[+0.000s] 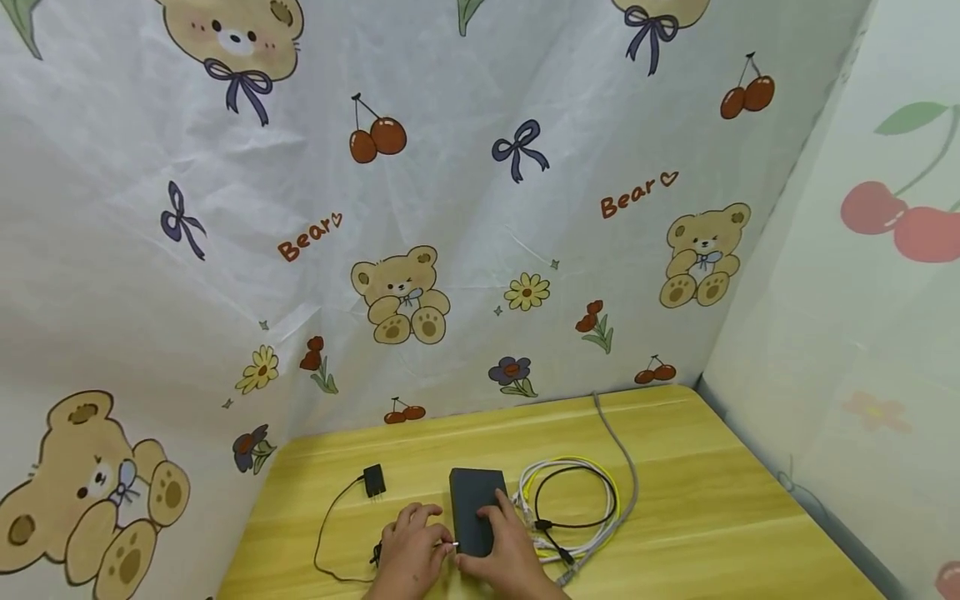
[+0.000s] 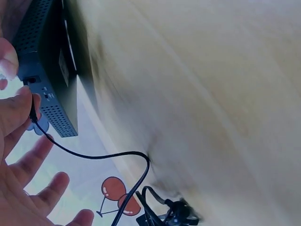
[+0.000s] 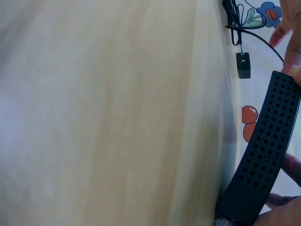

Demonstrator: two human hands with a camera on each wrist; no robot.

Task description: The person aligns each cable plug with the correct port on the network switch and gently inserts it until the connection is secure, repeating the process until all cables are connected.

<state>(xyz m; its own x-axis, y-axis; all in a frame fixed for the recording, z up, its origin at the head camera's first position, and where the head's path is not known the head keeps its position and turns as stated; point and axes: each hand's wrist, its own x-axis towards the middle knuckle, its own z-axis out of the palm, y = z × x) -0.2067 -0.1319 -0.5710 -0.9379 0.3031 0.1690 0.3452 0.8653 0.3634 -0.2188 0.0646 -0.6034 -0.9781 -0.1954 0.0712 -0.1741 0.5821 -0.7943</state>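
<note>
A black network box (image 1: pixel 467 500) with rows of small vent holes is held over the table. My right hand (image 1: pixel 510 546) grips it, fingers across its face and thumb at its near edge. In the right wrist view the box's perforated side (image 3: pixel 265 141) faces the camera. My left hand (image 1: pixel 412 548) pinches a thin black power plug (image 2: pixel 33 113) between thumb and fingertips. The plug is right at the round socket (image 2: pixel 32 80) in the box's end, and its tip is hidden by the fingers. From it the black cord (image 2: pixel 113 155) curves away.
A black power adapter (image 1: pixel 373 481) with its prongs lies on the left of the table (image 1: pixel 720 467), its cord looping toward me. Right of the box lie coiled white and yellow cables, a black cable (image 1: pixel 577 525) and a long grey cable (image 1: pixel 634 479). A bear-print cloth (image 1: pixel 465 208) hangs behind.
</note>
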